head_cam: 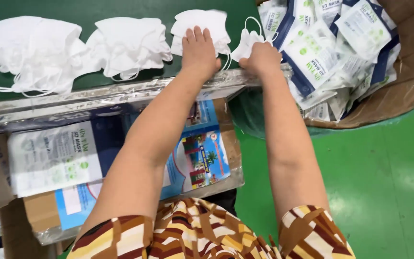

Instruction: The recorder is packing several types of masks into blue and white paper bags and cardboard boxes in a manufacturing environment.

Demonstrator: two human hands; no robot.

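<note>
My left hand (199,51) lies flat, fingers together, on a folded white face mask (202,23) on the dark green belt (120,9). My right hand (262,58) is closed around another white mask (246,42), whose ear loop curls above the fist. Two more piles of white masks (29,48) (128,43) lie further left on the belt. Both forearms reach over a shiny metal rail (73,103) at the belt's near edge.
A cardboard box (408,81) at the right is heaped with white-and-blue mask pouches (331,48). Below the rail lie a stack of empty pouches (53,158), a colourful printed sheet (202,158) and cardboard. The floor (384,182) is bright green.
</note>
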